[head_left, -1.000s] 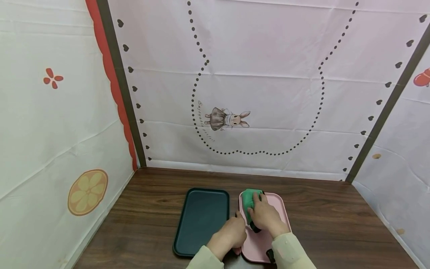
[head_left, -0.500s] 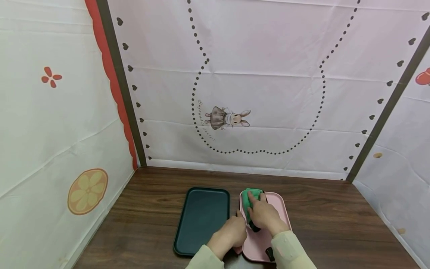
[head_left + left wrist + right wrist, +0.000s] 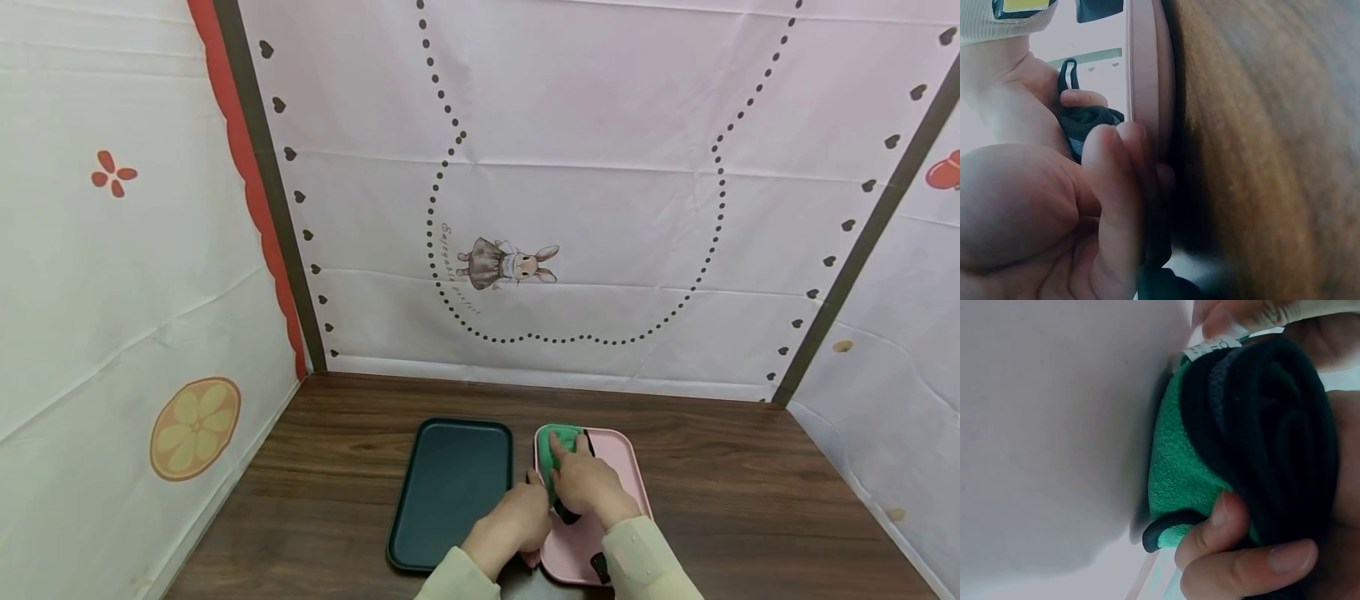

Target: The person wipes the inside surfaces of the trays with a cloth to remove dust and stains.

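Note:
On the pink tray (image 3: 573,557) a green cloth with black edging (image 3: 545,465) lies folded along the left side. My right hand (image 3: 588,483) holds it from above, index finger stretched over the green face. In the right wrist view two fingertips curl onto the folded cloth (image 3: 1172,450), and a white label (image 3: 1213,348) sticks out beside a left-hand fingertip. My left hand (image 3: 517,518) grips the tray's left rim; the left wrist view shows its fingers (image 3: 1110,169) bent against the pink wall. The right palm hides part of the cloth.
A dark teal tray (image 3: 453,492) stands just left of the pink one. Both are on a brown wooden table (image 3: 750,492). Printed white sheets (image 3: 600,250) rise at the back and both sides. A small black piece (image 3: 600,568) shows by the right sleeve.
My right index finger has shifted left and slightly nearer across the cloth, whose far edge has come a little toward me. My left hand stays in place.

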Demonstrator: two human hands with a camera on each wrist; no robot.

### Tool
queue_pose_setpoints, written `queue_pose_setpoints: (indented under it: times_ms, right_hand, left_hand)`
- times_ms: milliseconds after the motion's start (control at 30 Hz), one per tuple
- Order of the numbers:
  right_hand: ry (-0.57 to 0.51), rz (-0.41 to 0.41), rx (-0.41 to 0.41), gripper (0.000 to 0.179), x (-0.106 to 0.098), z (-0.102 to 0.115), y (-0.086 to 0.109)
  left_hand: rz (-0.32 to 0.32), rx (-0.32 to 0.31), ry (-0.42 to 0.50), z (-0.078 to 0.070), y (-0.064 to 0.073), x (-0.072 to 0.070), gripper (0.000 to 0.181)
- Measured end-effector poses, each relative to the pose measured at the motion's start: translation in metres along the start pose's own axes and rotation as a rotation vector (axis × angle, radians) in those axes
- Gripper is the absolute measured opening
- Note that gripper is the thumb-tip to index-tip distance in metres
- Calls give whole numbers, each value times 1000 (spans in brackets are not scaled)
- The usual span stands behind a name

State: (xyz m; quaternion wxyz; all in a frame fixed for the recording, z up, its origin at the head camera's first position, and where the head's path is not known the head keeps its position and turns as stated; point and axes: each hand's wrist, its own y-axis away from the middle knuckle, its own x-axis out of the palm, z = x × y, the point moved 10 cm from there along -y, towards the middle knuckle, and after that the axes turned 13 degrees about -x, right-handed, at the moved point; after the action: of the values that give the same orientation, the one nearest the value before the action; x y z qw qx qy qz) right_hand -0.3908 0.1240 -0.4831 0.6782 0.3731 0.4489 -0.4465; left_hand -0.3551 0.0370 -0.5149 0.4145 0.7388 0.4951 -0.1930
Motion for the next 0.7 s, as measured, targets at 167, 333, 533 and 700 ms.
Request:
queue_pose_setpoints:
  times_ms: [167, 333, 533, 700]
  right_hand:
    - [15, 7, -7, 62, 1, 2, 1]
    - [24, 6, -16, 61, 1, 4, 4]
    - [23, 7, -23, 61, 1, 7, 8]
    - [20, 9, -28, 61, 1, 8, 10]
  left_hand:
    - [12, -21, 3, 2, -2, 0, 70]
    - [15, -15, 6, 2, -3, 1, 71]
    - [-2, -7, -5, 2, -4, 1, 71]
    - [-8, -17, -4, 2, -5, 0, 71]
